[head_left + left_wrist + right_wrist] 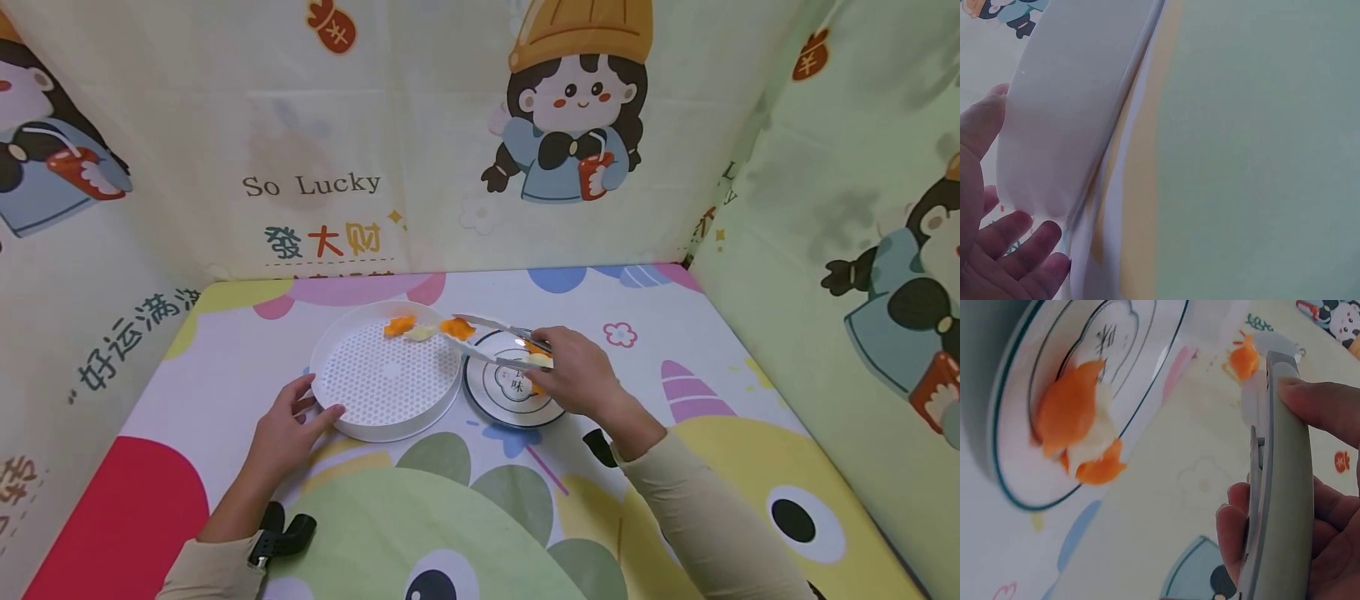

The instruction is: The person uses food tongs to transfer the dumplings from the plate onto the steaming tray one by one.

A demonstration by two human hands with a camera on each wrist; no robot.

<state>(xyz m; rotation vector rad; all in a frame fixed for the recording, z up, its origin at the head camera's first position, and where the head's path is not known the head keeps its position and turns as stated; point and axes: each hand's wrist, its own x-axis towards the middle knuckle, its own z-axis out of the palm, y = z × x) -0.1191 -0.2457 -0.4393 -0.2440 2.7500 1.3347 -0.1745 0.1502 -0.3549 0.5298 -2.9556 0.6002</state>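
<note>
My right hand (573, 371) grips metal tongs (510, 327) with pale handles, seen close up in the right wrist view (1282, 481). Between the tong tips is a small orange piece (457, 328), over the right rim of a round white perforated tray (375, 379). Inside the tray, near its far side, lie another orange piece (400, 326) and a pale one (420, 333). My left hand (288, 423) rests against the tray's near-left edge, thumb and relaxed fingers spread apart on it (1013, 256). Below my right hand is a dark-rimmed white plate (495, 400) bearing orange pieces (1069, 409) and a pale piece (1094, 440).
The plate stands close to the tray's right side. A cartoon-printed cloth (675, 492) covers the table, and printed curtains (442, 167) enclose it at the back and both sides. A black strap (285, 537) is on my left wrist.
</note>
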